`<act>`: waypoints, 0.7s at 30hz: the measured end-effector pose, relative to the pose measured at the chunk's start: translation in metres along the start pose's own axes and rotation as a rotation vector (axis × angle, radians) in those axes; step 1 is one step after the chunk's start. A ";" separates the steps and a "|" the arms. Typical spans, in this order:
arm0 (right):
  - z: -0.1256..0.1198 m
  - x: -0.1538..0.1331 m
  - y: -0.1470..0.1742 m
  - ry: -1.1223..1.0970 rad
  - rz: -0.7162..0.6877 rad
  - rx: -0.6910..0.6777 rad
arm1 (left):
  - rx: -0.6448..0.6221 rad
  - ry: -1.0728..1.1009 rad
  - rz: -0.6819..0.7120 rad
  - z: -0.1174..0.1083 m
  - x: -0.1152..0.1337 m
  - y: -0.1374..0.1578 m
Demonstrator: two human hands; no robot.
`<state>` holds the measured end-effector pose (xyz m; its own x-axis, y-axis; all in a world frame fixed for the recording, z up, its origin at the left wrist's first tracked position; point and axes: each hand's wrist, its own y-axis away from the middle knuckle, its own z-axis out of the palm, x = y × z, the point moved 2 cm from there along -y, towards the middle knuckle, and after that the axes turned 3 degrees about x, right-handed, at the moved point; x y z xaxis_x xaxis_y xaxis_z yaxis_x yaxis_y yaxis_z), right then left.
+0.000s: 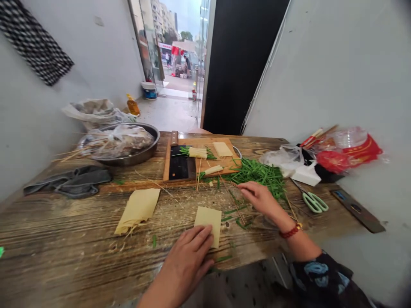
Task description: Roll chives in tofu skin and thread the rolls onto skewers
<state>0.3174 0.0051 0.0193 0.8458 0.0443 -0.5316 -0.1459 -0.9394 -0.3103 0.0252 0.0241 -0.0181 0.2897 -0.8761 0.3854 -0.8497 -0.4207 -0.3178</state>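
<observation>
My left hand lies flat, fingers stretched out, on a pale yellow tofu skin sheet near the table's front edge. My right hand is pinched around the ends of thin bamboo skewers, beside a heap of cut green chives. To the left sits a stack of tofu skin sheets. On the wooden cutting board are skewered tofu skin rolls filled with chives, a single roll, another sheet and a cleaver.
A metal basin with bagged skewered food stands at the back left, near a grey cloth. Scissors, a phone and plastic bags lie on the right. Loose chive pieces are scattered around. Beyond the table is a glass door.
</observation>
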 end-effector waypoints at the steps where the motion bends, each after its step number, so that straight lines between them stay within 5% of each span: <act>1: -0.012 0.013 0.001 0.028 0.039 0.070 | 0.010 -0.017 0.015 -0.001 0.000 0.000; 5: -0.062 0.068 0.009 0.196 0.218 0.267 | 0.057 -0.125 0.077 -0.002 0.001 -0.001; 8: -0.074 0.082 0.011 0.278 0.196 0.130 | 0.073 -0.172 0.117 -0.001 0.001 -0.001; 14: -0.047 0.064 -0.005 0.502 0.090 -0.087 | 0.052 -0.175 0.118 -0.006 0.004 -0.001; 21: -0.023 0.062 -0.017 0.525 0.110 -0.082 | 0.016 -0.176 0.088 -0.012 0.009 -0.001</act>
<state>0.3840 0.0164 0.0098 0.9735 -0.2118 -0.0862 -0.2253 -0.9532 -0.2017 0.0235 0.0197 -0.0037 0.2883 -0.9368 0.1983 -0.8686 -0.3430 -0.3576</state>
